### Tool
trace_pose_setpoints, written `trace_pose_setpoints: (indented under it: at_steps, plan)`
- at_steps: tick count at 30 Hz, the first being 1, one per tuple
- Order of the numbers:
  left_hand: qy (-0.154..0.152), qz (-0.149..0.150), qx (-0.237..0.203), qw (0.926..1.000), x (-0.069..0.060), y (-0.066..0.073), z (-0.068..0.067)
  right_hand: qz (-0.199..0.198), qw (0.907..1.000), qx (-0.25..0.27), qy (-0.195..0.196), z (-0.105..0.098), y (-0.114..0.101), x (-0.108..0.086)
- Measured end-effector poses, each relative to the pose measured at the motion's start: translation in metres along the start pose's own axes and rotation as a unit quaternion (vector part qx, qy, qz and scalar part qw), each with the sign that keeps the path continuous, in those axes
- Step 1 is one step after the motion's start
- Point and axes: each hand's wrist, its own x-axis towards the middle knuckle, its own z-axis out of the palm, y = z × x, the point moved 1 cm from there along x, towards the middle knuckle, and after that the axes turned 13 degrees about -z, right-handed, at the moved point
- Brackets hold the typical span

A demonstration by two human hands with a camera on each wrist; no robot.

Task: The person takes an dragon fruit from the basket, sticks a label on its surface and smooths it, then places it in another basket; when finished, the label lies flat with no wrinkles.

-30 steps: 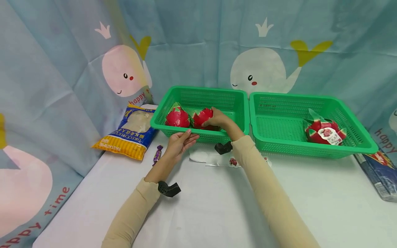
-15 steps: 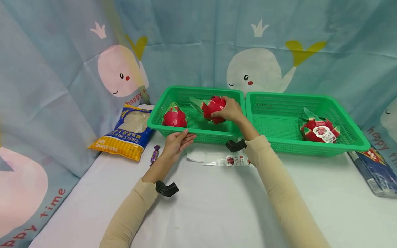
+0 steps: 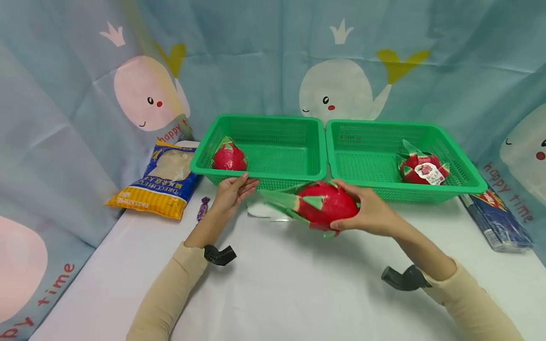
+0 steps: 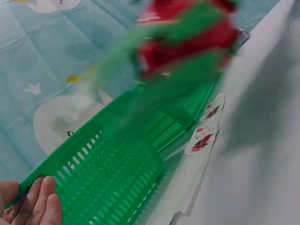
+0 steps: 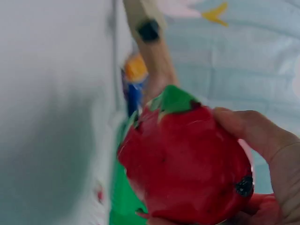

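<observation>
My right hand (image 3: 368, 210) grips a red dragon fruit (image 3: 326, 206) with long green leaf tips, held in the air in front of the left green basket (image 3: 256, 176). In the right wrist view the dragon fruit (image 5: 187, 164) sits between thumb and fingers. My left hand (image 3: 230, 193) pinches the front rim of the left basket; in the left wrist view its thumb lies over the basket's rim (image 4: 70, 147) and its fingers under it. Another dragon fruit (image 3: 229, 156) rests in that basket's left end.
The right green basket (image 3: 367, 161) holds a labelled dragon fruit (image 3: 424, 168). A pasta bag (image 3: 164, 177) and a purple-wrapped candy (image 3: 203, 209) lie to the left, a dark blue package (image 3: 499, 220) to the right. Label strips (image 4: 206, 126) lie before the baskets.
My right hand has lifted the dragon fruit out of the left basket and brought it forward over the table. The left hand stays at the basket's rim. The head view has shifted slightly.
</observation>
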Motion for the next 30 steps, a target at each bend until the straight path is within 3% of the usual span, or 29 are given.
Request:
trace_pose_setpoints:
  at_steps: [4,9,15,20,24,26,27,28,30]
  plan:
    - [-0.008,0.01,0.0,0.9999,0.0,0.003,-0.001,-0.004,0.9997,-0.015,-0.018,0.037,0.006,-0.029]
    - [-0.01,0.001,-0.007,0.9999,0.0,-0.001,0.0,-0.007,0.9982,-0.054,-0.026,0.058,0.011,-0.04]
    - [-0.004,-0.009,0.004,0.9999,0.002,-0.004,0.001,-0.02,0.9935,-0.092,-0.064,0.057,0.009,-0.04]
    - [-0.022,-0.007,0.032,0.9992,-0.001,-0.006,0.005,-0.031,0.9918,-0.072,-0.101,0.051,0.007,-0.042]
    - [-0.034,-0.019,0.089,0.9953,0.0,-0.009,0.009,-0.023,0.995,-0.055,-0.08,0.035,0.02,-0.027]
    - [-0.051,-0.027,0.188,0.9805,0.001,-0.011,0.013,-0.033,0.9954,-0.07,-0.057,0.029,0.035,-0.011]
    - [-0.062,-0.024,0.247,0.9669,0.002,-0.012,0.016,-0.037,0.9948,-0.084,-0.045,0.029,0.043,-0.003]
    - [-0.073,-0.013,0.313,0.9467,0.002,-0.013,0.019,-0.041,0.9933,-0.101,-0.038,0.029,0.052,0.006]
    - [-0.097,0.025,0.44,0.8925,0.004,-0.016,0.029,-0.051,0.9881,-0.141,-0.032,0.033,0.067,0.019]
